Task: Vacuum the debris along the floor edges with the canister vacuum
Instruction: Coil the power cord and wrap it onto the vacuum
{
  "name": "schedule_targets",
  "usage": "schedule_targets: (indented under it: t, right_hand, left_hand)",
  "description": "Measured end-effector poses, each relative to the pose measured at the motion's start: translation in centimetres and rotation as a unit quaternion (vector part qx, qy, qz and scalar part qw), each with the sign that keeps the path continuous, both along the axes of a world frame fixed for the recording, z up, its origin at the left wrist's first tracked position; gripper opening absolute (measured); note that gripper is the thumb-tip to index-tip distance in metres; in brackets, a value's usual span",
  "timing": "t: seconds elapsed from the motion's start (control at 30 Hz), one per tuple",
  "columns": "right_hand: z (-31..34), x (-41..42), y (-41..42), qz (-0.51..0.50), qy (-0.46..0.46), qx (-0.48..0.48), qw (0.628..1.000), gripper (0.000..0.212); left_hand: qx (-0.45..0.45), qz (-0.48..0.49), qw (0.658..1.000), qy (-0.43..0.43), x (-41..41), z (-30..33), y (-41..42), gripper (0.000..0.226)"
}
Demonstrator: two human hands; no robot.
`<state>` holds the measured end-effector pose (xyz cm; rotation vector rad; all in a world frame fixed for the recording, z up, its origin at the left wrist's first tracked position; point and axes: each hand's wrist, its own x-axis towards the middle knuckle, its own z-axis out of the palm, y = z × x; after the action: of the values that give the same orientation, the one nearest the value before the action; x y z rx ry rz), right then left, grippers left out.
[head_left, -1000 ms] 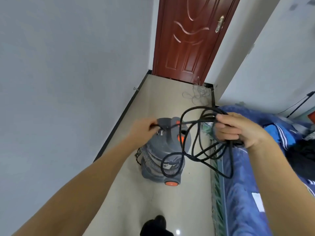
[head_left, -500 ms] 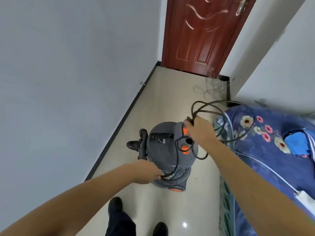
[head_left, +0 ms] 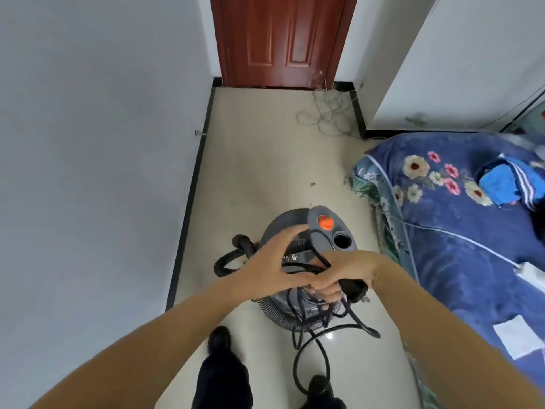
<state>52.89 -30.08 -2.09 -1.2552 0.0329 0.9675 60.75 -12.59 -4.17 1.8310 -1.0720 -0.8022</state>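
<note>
While both hands work over the vacuum point(head_left: 306, 261), I log the step as cord handling: setup, no suction yet. The grey canister stands on the floor point(head_left: 265, 160) mid-corridor, between the left wall's black skirting point(head_left: 191, 202) and the bed point(head_left: 460, 231), its orange button point(head_left: 326, 222) facing up.

My right hand point(head_left: 345, 273) is curled round a bundle of the black cord point(head_left: 312, 343); the plug point(head_left: 354, 287) sticks out past the fingers. My left hand point(head_left: 277, 267) has its fingers spread and fairly straight, lying across the canister top and touching the cord loops; I cannot tell whether its thumb pinches a strand. Loose cord hangs from the bundle and loops onto the floor just in front of my shoes point(head_left: 218, 338). The ribbed hose point(head_left: 283, 314) wraps the canister's lower body, and its black end point(head_left: 236, 255) lies on the floor at the left.

Judgement: the task is barely begun. Specks of debris point(head_left: 312, 184) lie ahead near the bed corner, and a tangle of thin wire point(head_left: 324, 113) sits by the door point(head_left: 283, 39).

Next move, as I read it: free the cord completely, find a socket (none visible), plug in, then take up the hose end. Risks: tripping on the loop at my feet, and sucking up the thin wire along the far edge.
</note>
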Motion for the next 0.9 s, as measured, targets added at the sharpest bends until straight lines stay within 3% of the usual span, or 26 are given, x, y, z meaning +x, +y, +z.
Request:
schedule_targets:
  t: [0.07,0.2,0.3,0.4,0.5,0.6,0.67,0.73,0.8,0.9]
  right_hand:
    - [0.1,1.4,0.2,-0.005,-0.002,-0.004,1.000,0.019]
    - [-0.6,1.9,-0.1,-0.062,-0.020,-0.014,0.998,0.027]
    - [-2.2,0.2,-1.2,-0.224,-0.021,-0.062,0.972,0.023]
    - [-4.5,-0.6,-1.8,-0.392,-0.021,-0.098,0.914,0.028]
    - [-6.9,0.2,-1.4,-0.484,-0.017,-0.161,0.860,0.019]
    - [-8.9,1.1,-0.6,-0.474,-0.010,-0.370,0.799,0.017]
    - [-9.8,1.6,0.5,-0.432,0.020,-0.522,0.735,0.029]
    - [-10.1,2.1,1.9,-0.416,0.049,-0.585,0.695,0.044]
    - [-10.4,2.4,3.0,-0.407,0.060,-0.584,0.700,0.065]
    - [-11.1,1.9,3.1,-0.380,0.084,-0.495,0.777,0.094]
  left_hand:
    - [0.027,-0.083,0.991,0.098,1.9,-0.1,-0.3,0.067]
    - [0.031,-0.187,0.975,0.118,5.2,-0.6,-2.2,0.031]
    - [0.125,-0.222,0.945,0.205,6.1,-1.9,-3.8,0.014]
    - [0.151,-0.095,0.944,0.280,5.4,-4.7,-5.0,0.005]
    - [0.140,0.053,0.911,0.384,4.3,-6.9,-6.2,0.022]
    - [0.120,0.131,0.859,0.481,3.9,-8.9,-7.0,0.030]
    - [0.120,0.173,0.849,0.485,3.6,-9.7,-7.6,0.032]
    - [0.097,0.224,0.820,0.517,3.0,-10.1,-8.4,0.030]
    - [0.082,0.268,0.781,0.558,3.0,-10.2,-9.1,0.025]
    - [0.083,0.269,0.735,0.616,3.7,-10.4,-9.6,0.023]
